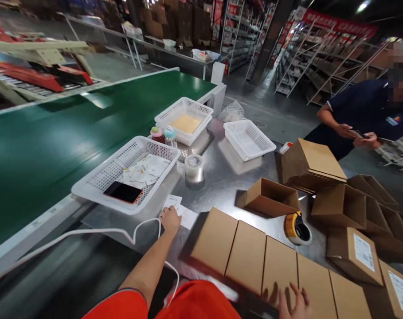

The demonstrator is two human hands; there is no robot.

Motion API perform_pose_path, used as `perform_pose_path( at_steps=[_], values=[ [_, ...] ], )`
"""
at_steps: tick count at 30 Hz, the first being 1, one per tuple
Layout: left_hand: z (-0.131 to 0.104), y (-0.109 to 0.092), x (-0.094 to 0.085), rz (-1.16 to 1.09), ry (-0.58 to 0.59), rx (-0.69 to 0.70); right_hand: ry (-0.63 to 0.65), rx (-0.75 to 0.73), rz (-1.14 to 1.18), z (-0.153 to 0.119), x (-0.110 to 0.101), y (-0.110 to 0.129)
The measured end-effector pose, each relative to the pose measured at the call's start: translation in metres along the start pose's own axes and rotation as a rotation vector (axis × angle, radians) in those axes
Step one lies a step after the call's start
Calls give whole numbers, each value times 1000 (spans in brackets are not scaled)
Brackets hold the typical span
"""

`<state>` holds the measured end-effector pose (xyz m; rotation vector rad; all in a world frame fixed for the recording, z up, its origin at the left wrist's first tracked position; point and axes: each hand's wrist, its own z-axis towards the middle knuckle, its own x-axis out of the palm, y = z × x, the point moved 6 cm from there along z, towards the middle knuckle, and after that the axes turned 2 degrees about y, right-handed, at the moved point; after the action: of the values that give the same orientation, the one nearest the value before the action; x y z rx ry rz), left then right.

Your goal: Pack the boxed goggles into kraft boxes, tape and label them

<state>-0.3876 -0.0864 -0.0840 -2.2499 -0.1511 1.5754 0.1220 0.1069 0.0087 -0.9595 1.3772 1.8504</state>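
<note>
My left hand (170,220) is at the near edge of the metal table, its fingers bent and closed on a printed paper label (173,200). Another white paper slip (188,218) lies flat beside that hand. A white cable (134,235) runs past the wrist. Low in the view, my right hand (294,303) is open, fingers spread over a row of closed cardboard boxes (247,254). It holds nothing; whether the fingertips touch the cardboard I cannot tell.
A white basket (88,188) holds a phone (123,192) and small items. Clear tape (193,166), a tape dispenser (297,228), open cartons (271,197) and flattened cardboard (314,161) share the table (217,177). A green conveyor (71,128) runs behind; a person (364,110) stands right.
</note>
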Motion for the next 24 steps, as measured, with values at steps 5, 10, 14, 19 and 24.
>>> perform_pose_path(
  at_steps=[5, 10, 14, 19, 24],
  values=[
    [-2, 7, -20, -176, 48, 40, 115, -31, 126, 0, 19, 47],
    [-31, -11, -56, -436, 78, 170, 323, -153, 401, -8, 46, 139],
    [-88, -49, -78, -739, 277, 364, 510, -185, 614, -10, 54, 210],
    [-159, -86, -72, -904, 531, 505, 776, -10, 810, -15, 52, 242],
    [-175, -83, -48, -595, 347, 680, 735, 31, 816, -25, 36, 224]
  ],
)
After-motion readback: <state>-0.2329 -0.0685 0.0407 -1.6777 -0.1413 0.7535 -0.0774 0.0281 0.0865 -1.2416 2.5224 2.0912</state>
